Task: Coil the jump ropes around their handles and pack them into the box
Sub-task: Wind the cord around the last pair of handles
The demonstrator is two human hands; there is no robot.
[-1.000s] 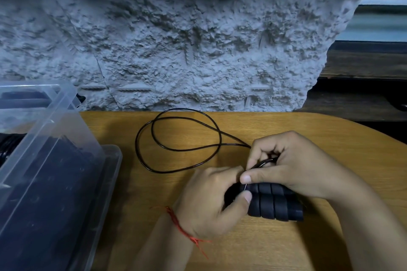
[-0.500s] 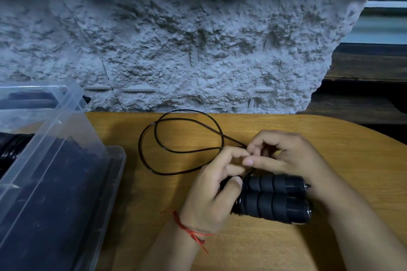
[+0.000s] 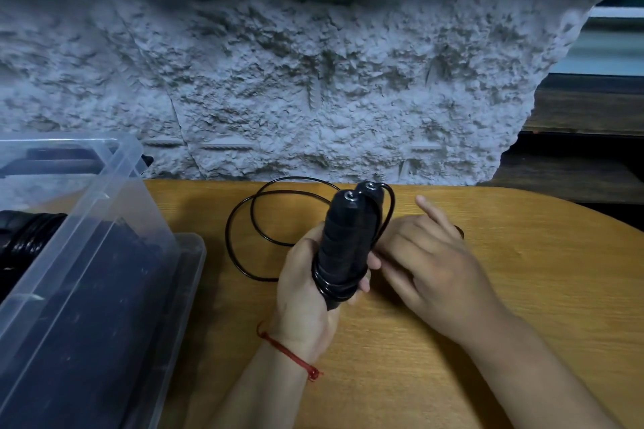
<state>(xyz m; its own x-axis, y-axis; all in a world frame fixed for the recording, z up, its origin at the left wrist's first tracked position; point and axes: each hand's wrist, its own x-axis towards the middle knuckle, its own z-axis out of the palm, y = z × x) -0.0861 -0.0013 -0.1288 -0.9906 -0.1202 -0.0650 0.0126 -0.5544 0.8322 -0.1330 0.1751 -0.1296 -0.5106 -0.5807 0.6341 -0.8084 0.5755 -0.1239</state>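
The left hand [image 3: 303,286] holds the paired black handles [image 3: 343,240] upright above the counter [image 3: 522,254], fingers [image 3: 362,284] clamped over a few turns of rope [image 3: 334,284], while the right hand [image 3: 428,261] sits just beside them, its grip impossible to tell.

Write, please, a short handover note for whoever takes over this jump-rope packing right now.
Left hand grips both handles, tilted up off the table.
Right hand is beside them and appears to pinch the rope.
Done: a few turns wound round the handles' lower end; one coiled bundle lies in the clear box.
Left: wind the loose loops lying on the table, then put this rope in the box.
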